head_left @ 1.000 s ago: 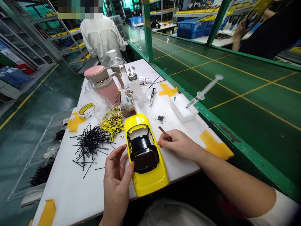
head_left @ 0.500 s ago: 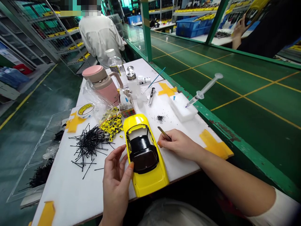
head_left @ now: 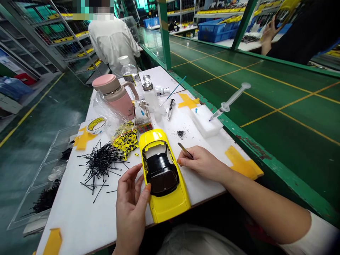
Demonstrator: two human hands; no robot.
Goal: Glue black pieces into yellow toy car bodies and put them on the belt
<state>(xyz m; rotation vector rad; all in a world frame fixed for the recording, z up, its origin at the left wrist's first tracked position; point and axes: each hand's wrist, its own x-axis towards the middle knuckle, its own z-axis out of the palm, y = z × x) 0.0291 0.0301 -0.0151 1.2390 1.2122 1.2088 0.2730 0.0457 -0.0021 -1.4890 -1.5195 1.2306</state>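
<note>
A yellow model car body (head_left: pixel 162 175) with a black roof lies lengthwise on the white table (head_left: pixel 79 212) in front of me. My left hand (head_left: pixel 131 202) rests against the car's left side, thumb on its edge and fingers spread open. My right hand (head_left: pixel 202 163) lies on the table just right of the car, its fingers pinched round thin metal tweezers (head_left: pixel 185 150) that stick out behind the fingers, away from me. A heap of thin black rods (head_left: pixel 102 163) lies left of the car, and small yellow-black parts (head_left: pixel 127 140) spill from a clear bag.
Behind the car stand a pink flask (head_left: pixel 114 94), a water bottle (head_left: pixel 129 72), a small dispenser bottle (head_left: pixel 149 94), a tape roll (head_left: pixel 97 124) and a pen (head_left: pixel 170 108). A syringe (head_left: pixel 230 101) leans on a white foam block (head_left: pixel 205 122). A green conveyor (head_left: pixel 265 106) runs on the right. One person stands ahead, another at far right.
</note>
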